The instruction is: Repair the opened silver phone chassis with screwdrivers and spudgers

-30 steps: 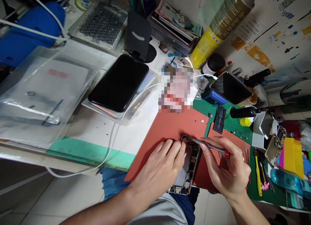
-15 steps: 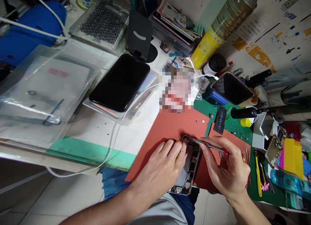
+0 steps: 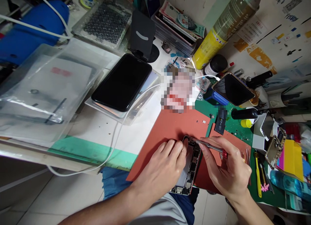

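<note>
An opened phone point(image 3: 191, 168) with bare circuit boards lies at the front edge of the red mat point(image 3: 150, 144). My left hand point(image 3: 164, 163) is closed on its left side, fingers bent together near the top end; the fingertips are partly hidden. In my right hand point(image 3: 229, 166) is a slim metal screwdriver point(image 3: 212, 147) with a red end, pinched between thumb and fingers. It slants across the phone's upper right, with its tip at the top end of the frame. Whether the tip sits in a screw is too small to tell.
Behind the hands lie a black battery point(image 3: 220, 121) and tiny parts. A dark-screened phone point(image 3: 122, 82) rests at the left on plastic packets, with a white cable point(image 3: 114, 144) hanging over the edge. Tools point(image 3: 258, 176) lie at the right; a yellow spray can point(image 3: 210, 48) stands behind.
The whole view has shifted very slightly to the right. Both hands, the phone and the screwdriver keep almost the same position relative to each other.
</note>
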`<action>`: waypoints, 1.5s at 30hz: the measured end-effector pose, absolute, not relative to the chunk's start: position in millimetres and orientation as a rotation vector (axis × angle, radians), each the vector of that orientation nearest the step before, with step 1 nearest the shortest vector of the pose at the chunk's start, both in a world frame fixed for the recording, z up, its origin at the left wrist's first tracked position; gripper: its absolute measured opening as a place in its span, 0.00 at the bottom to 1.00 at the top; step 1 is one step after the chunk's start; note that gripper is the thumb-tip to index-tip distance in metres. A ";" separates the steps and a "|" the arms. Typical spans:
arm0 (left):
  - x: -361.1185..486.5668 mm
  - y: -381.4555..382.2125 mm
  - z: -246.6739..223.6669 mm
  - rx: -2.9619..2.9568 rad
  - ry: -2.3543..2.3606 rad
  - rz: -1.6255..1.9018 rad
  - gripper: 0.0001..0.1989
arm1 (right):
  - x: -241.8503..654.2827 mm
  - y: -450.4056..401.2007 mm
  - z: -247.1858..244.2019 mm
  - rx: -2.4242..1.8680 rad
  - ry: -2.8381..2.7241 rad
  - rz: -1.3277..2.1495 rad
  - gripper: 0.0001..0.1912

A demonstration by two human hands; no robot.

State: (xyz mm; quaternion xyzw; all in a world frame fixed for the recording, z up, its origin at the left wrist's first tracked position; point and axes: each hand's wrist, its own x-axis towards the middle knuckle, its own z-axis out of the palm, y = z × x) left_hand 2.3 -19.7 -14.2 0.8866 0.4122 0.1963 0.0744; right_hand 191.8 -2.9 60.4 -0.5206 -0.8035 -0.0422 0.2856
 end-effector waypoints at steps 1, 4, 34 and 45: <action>2.5 -19.7 -14.7 2.662 1.237 0.585 0.20 | 191.7 -2.9 60.1 -1.393 -2.147 -0.120 0.12; 3.4 -19.5 -15.6 2.660 1.238 0.587 0.19 | 191.0 -2.8 59.1 -1.402 -2.150 -0.134 0.11; 3.6 -22.4 -14.3 2.664 1.251 0.568 0.17 | 188.4 -1.2 64.3 -1.353 -2.214 -0.177 0.15; 2.5 -22.2 -13.9 2.663 1.251 0.566 0.16 | 186.4 0.1 64.7 -1.373 -2.221 -0.201 0.16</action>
